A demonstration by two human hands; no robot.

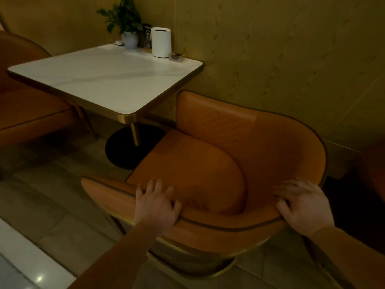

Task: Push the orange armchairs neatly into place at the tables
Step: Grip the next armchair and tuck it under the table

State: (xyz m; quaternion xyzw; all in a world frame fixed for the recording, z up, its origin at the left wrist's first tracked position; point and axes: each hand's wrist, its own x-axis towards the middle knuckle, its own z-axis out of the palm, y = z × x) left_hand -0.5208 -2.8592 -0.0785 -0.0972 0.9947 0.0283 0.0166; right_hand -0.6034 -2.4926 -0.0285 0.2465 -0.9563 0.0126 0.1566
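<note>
An orange armchair (218, 155) with a curved quilted back stands just in front of me, its seat facing the white square table (100, 80). The seat's front edge sits near the table's corner and black round base, and the chair is angled to the table. My left hand (155, 202) lies over the top rim of the chair's back on the left, fingers curled over it. Over on the right, my right hand (302, 203) grips the same rim. A second orange armchair (25, 101) stands on the far side of the table at the left.
A potted plant (125, 19), a white cylinder container (160, 41), a dark number sign and a small clear holder stand at the table's wall end. A yellow-green wall runs close behind the chair on the right. Tiled floor (52, 184) lies at the left.
</note>
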